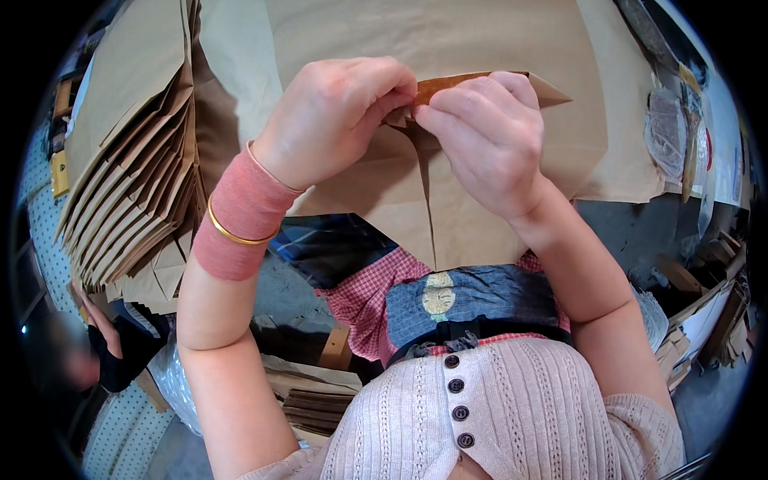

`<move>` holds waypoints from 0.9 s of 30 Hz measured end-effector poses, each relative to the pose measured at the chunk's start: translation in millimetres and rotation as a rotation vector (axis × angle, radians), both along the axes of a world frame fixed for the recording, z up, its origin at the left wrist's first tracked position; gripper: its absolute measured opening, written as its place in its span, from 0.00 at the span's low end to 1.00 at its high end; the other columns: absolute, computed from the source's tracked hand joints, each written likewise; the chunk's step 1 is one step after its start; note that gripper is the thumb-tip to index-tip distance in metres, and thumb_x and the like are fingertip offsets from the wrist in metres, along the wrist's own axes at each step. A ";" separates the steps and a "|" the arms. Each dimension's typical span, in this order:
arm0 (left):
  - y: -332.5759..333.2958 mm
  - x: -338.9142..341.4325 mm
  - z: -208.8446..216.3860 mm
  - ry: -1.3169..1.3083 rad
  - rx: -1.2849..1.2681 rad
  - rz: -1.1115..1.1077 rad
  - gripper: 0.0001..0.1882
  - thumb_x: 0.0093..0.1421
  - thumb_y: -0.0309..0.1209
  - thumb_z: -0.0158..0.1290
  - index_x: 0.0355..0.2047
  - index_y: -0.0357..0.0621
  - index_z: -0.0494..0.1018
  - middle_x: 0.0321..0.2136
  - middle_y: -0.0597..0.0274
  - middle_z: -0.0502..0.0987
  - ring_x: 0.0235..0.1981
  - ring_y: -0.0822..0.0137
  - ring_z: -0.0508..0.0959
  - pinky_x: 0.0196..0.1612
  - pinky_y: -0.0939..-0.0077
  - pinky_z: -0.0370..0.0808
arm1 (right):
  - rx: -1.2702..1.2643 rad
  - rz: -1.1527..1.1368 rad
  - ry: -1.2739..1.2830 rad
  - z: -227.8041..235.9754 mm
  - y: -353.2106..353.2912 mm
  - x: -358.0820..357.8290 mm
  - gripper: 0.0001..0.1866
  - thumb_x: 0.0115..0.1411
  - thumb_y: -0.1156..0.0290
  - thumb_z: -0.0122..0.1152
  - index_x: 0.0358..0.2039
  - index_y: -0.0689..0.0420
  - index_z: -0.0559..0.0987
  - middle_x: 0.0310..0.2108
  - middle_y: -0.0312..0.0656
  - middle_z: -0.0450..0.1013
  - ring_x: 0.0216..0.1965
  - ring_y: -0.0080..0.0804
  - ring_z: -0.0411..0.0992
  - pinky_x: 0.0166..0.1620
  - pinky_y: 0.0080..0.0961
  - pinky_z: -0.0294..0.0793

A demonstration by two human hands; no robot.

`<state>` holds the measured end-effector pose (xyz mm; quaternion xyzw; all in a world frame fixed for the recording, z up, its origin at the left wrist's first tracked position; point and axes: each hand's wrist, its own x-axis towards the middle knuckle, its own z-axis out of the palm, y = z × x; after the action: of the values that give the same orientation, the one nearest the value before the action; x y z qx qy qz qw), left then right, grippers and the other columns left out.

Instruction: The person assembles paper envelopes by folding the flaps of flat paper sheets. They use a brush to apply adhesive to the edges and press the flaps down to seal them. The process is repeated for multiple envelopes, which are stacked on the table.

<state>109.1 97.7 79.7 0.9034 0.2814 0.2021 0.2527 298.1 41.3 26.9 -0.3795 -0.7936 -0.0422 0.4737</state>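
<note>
A brown paper bag [384,180] lies before me with its near end folded into flaps that narrow toward my lap. My left hand [336,100], above a pink wristband and a gold bangle, pinches the raised paper edge between thumb and fingers. Close beside it, my right hand [492,128] has its fingers curled and pinches the same edge. Between the hands a darker brown strip of the bag's inside shows, and a pointed fold sticks out to the right. The fingertips partly hide the paper they grip.
A thick stack of folded brown paper bags [136,176] stands at the left. Clear plastic wrap [666,132] and a brush-like tool [690,104] lie at the right edge. More paper bundles [320,408] sit below. At the lower left is another person [120,344].
</note>
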 end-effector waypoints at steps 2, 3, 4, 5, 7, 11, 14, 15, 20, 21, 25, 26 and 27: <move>-0.1 -0.5 -0.2 0.003 -0.053 0.024 0.02 0.58 0.19 0.55 0.32 0.36 0.74 0.24 0.58 0.78 0.26 0.64 0.79 0.31 0.76 0.76 | 0.015 0.025 -0.020 -0.8 -2.4 2.2 0.06 0.43 0.71 0.62 0.25 0.54 0.80 0.27 0.31 0.72 0.29 0.25 0.72 0.39 0.26 0.68; -0.6 -1.2 0.2 0.007 -0.079 0.038 0.02 0.58 0.19 0.55 0.32 0.36 0.74 0.25 0.58 0.78 0.26 0.64 0.80 0.31 0.76 0.76 | 0.008 0.021 -0.012 -1.1 -2.4 2.1 0.06 0.43 0.71 0.62 0.25 0.54 0.80 0.27 0.30 0.72 0.29 0.25 0.72 0.39 0.26 0.68; -2.2 -1.0 -0.2 -0.043 -0.141 0.068 0.02 0.58 0.19 0.55 0.32 0.36 0.74 0.25 0.58 0.78 0.26 0.64 0.80 0.31 0.76 0.75 | 0.000 0.018 -0.005 -1.5 -2.3 1.8 0.06 0.42 0.71 0.62 0.25 0.54 0.80 0.27 0.30 0.72 0.29 0.24 0.72 0.39 0.26 0.68; -4.4 -0.2 -1.2 -0.093 -0.204 0.097 0.03 0.58 0.18 0.55 0.32 0.36 0.74 0.26 0.58 0.78 0.27 0.64 0.80 0.31 0.76 0.75 | -0.007 0.015 0.003 -1.7 -2.0 1.6 0.06 0.42 0.71 0.62 0.25 0.54 0.80 0.27 0.30 0.72 0.30 0.24 0.72 0.39 0.26 0.68; -5.4 -0.4 -1.6 -0.088 -0.243 0.093 0.03 0.58 0.19 0.55 0.33 0.36 0.74 0.26 0.57 0.78 0.27 0.63 0.80 0.31 0.75 0.75 | -0.017 -0.002 0.011 -2.4 -1.2 1.1 0.06 0.42 0.70 0.62 0.25 0.54 0.80 0.27 0.30 0.72 0.30 0.24 0.72 0.40 0.26 0.68; 2.4 -4.5 6.2 0.171 -0.075 -0.056 0.04 0.58 0.22 0.55 0.34 0.36 0.74 0.25 0.54 0.77 0.27 0.55 0.78 0.30 0.70 0.74 | -0.008 -0.008 -0.014 -1.9 0.1 0.5 0.06 0.42 0.70 0.61 0.24 0.53 0.80 0.27 0.30 0.72 0.30 0.24 0.72 0.40 0.26 0.68; 2.5 -3.3 5.0 0.256 0.053 -0.089 0.03 0.58 0.23 0.55 0.32 0.37 0.74 0.25 0.51 0.76 0.27 0.50 0.77 0.30 0.66 0.74 | 0.014 -0.010 -0.027 -1.6 1.0 1.4 0.04 0.42 0.71 0.62 0.23 0.53 0.79 0.26 0.29 0.72 0.29 0.23 0.72 0.40 0.25 0.68; 2.5 -2.4 4.5 0.264 0.089 -0.085 0.04 0.58 0.24 0.55 0.32 0.37 0.74 0.25 0.51 0.76 0.27 0.49 0.76 0.30 0.66 0.74 | 0.005 0.000 -0.035 -0.4 0.2 2.0 0.04 0.42 0.71 0.63 0.22 0.53 0.79 0.26 0.29 0.72 0.29 0.23 0.72 0.39 0.25 0.68; 1.3 -5.3 -4.6 0.188 0.074 -0.029 0.03 0.57 0.23 0.55 0.30 0.37 0.73 0.25 0.51 0.75 0.27 0.50 0.76 0.30 0.66 0.74 | 0.016 0.017 -0.039 1.1 -2.8 0.5 0.04 0.41 0.71 0.65 0.20 0.52 0.79 0.26 0.29 0.72 0.28 0.22 0.71 0.38 0.24 0.67; 1.3 -5.8 -5.5 0.173 0.054 -0.018 0.03 0.57 0.23 0.55 0.30 0.37 0.73 0.25 0.51 0.75 0.27 0.50 0.76 0.31 0.66 0.74 | 0.011 0.018 -0.035 0.9 -2.1 0.6 0.04 0.41 0.71 0.65 0.20 0.52 0.79 0.26 0.29 0.72 0.29 0.22 0.71 0.38 0.24 0.67; 5.5 -5.8 2.1 0.174 -0.085 -0.092 0.03 0.56 0.22 0.55 0.30 0.36 0.72 0.25 0.51 0.75 0.27 0.50 0.76 0.31 0.67 0.74 | -0.029 -0.014 -0.047 1.1 -0.5 0.4 0.04 0.41 0.71 0.63 0.22 0.52 0.80 0.26 0.29 0.72 0.29 0.23 0.71 0.39 0.24 0.67; 6.3 -5.4 3.0 0.179 -0.092 -0.123 0.03 0.56 0.22 0.55 0.30 0.36 0.72 0.25 0.51 0.74 0.27 0.50 0.76 0.31 0.67 0.74 | -0.044 -0.031 -0.056 1.2 -0.6 0.5 0.05 0.41 0.71 0.62 0.22 0.52 0.80 0.26 0.29 0.72 0.29 0.23 0.71 0.40 0.24 0.68; 6.4 -5.5 3.9 0.186 -0.099 -0.153 0.02 0.56 0.21 0.54 0.30 0.36 0.72 0.25 0.51 0.74 0.27 0.50 0.76 0.31 0.66 0.74 | -0.044 -0.021 -0.058 1.4 -0.3 0.4 0.05 0.41 0.71 0.62 0.23 0.52 0.80 0.26 0.29 0.72 0.30 0.23 0.72 0.40 0.24 0.68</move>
<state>103.6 104.2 83.6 0.9235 0.2434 0.0833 0.2844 298.5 41.0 28.3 -0.3966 -0.8037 -0.0406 0.4417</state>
